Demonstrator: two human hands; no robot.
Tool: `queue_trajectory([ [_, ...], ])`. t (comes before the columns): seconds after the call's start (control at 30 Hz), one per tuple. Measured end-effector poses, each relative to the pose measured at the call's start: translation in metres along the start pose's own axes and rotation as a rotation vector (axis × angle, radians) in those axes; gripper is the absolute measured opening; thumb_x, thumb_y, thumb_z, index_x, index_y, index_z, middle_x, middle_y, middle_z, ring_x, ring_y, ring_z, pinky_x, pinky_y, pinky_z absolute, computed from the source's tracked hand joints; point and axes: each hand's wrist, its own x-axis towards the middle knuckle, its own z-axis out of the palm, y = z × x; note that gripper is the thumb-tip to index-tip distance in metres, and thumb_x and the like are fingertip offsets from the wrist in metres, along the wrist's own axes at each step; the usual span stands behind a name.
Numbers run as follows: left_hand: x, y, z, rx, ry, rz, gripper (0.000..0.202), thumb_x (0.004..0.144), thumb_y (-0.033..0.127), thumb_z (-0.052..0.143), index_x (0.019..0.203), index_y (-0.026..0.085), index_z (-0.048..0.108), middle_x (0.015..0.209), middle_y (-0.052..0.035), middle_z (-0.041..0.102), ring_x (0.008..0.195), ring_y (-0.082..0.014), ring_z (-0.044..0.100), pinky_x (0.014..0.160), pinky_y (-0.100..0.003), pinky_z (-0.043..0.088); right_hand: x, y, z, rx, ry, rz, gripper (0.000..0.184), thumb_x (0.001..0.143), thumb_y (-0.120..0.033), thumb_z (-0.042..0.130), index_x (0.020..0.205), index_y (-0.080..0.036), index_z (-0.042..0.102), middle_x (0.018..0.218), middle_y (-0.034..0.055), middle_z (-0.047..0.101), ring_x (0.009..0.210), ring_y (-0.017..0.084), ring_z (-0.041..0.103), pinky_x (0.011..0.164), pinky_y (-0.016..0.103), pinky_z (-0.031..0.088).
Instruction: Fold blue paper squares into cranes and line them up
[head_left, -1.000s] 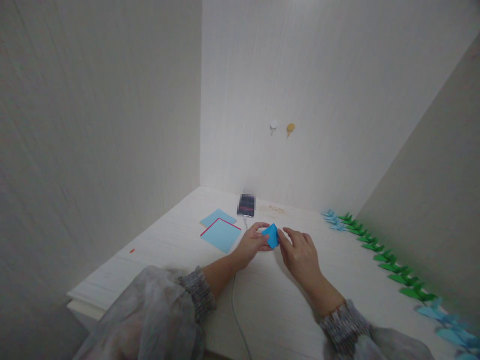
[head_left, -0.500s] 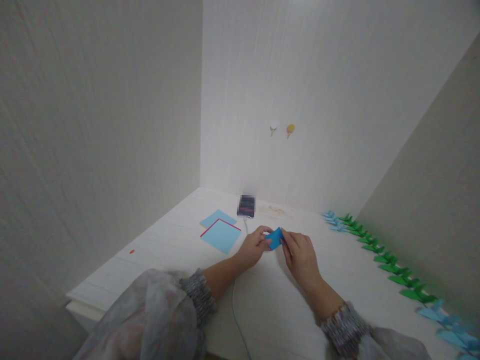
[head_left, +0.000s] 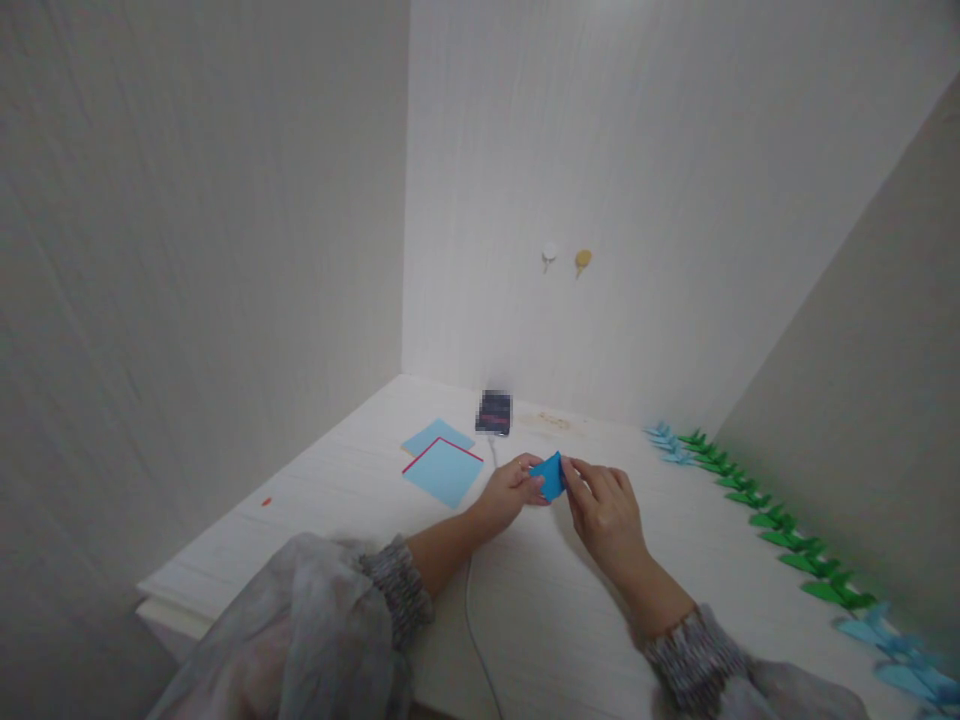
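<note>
Surface: white table [head_left: 555,620], faintly grained, fitted between pale streaked walls [head_left: 480,200]; dial centred on your blue folded paper [head_left: 552,478], held above the table. Your left hand [head_left: 506,495] grasps its left side; your right hand [head_left: 609,515] pinches its right edge. At 12 o'clock, on the wall: two hooks [head_left: 583,258], one white, one yellow. At 9 o'clock: two light-blue sheets [head_left: 442,475], overlapping, the nearer red-edged on two sides. From 3 to 4 o'clock: a row of green paper shapes [head_left: 836,592], light-blue paper shapes [head_left: 915,680] at both ends. Hidden or cut off: part of your left hand, behind the paper; the pale cable [head_left: 471,622], where it passes under your left forearm [head_left: 442,550]; both sleeves [head_left: 300,620], at the lower border. Writing: the phone [head_left: 494,415] between 10 and 11 o'clock has a pixelated screen, so any text there cannot be made out.
</note>
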Motion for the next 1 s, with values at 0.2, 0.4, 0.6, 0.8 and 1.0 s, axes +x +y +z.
queue_trajectory([
  [0.2, 0.0, 0.003, 0.001, 0.029, 0.02, -0.03, 0.032, 0.063, 0.037, 0.058, 0.084, 0.013, 0.049, 0.07, -0.0012, 0.054, 0.065, -0.0107, 0.051, 0.065, -0.028, 0.043, -0.002, -0.003, 0.0, 0.333, 0.074, 0.11, 0.03, 0.077, -0.019, 0.046, 0.106, -0.016, 0.05, 0.09, 0.0097, 0.056, 0.083, 0.018, 0.051, 0.072, 0.035, 0.041],
  [0.4, -0.001, 0.009, 0.001, 0.124, 0.061, 0.019, 0.026, 0.066, 0.034, 0.056, 0.08, 0.012, 0.052, 0.069, -0.0014, 0.053, 0.066, -0.01, 0.05, 0.068, -0.026, 0.04, -0.001, -0.011, -0.003, 0.698, 0.061, 0.276, 0.019, 0.078, -0.02, 0.044, 0.091, -0.019, 0.057, 0.086, 0.0076, 0.057, 0.081, 0.017, 0.053, 0.071, 0.033, 0.044],
  [0.6, 0.0, 0.007, -0.001, 0.14, 0.015, -0.002, 0.022, 0.067, 0.032, 0.054, 0.078, 0.013, 0.052, 0.072, -0.0016, 0.052, 0.069, -0.0109, 0.05, 0.067, -0.027, 0.041, 0.003, -0.014, -0.005, 0.867, -0.03, 0.375, 0.014, 0.077, -0.023, 0.047, 0.083, -0.018, 0.058, 0.079, 0.0046, 0.058, 0.074, 0.016, 0.054, 0.067, 0.028, 0.044],
  [0.8, -0.001, 0.006, -0.002, 0.261, 0.011, 0.046, 0.017, 0.071, 0.026, 0.048, 0.08, 0.014, 0.054, 0.075, -0.0023, 0.054, 0.073, -0.0118, 0.049, 0.069, -0.026, 0.04, 0.003, -0.015, -0.003, 0.889, -0.051, 0.422, 0.012, 0.074, -0.027, 0.051, 0.077, -0.017, 0.058, 0.074, 0.0035, 0.058, 0.071, 0.016, 0.054, 0.066, 0.028, 0.043],
  [1.0, 0.0, 0.005, -0.003, 0.27, 0.029, 0.032, 0.015, 0.07, 0.024, 0.048, 0.079, 0.014, 0.054, 0.073, -0.0015, 0.053, 0.071, -0.011, 0.049, 0.066, -0.024, 0.041, 0.005, -0.014, -0.005, 0.931, -0.109, 0.42, 0.014, 0.075, -0.028, 0.049, 0.078, -0.019, 0.06, 0.076, 0.0033, 0.058, 0.072, 0.016, 0.054, 0.066, 0.028, 0.044],
])
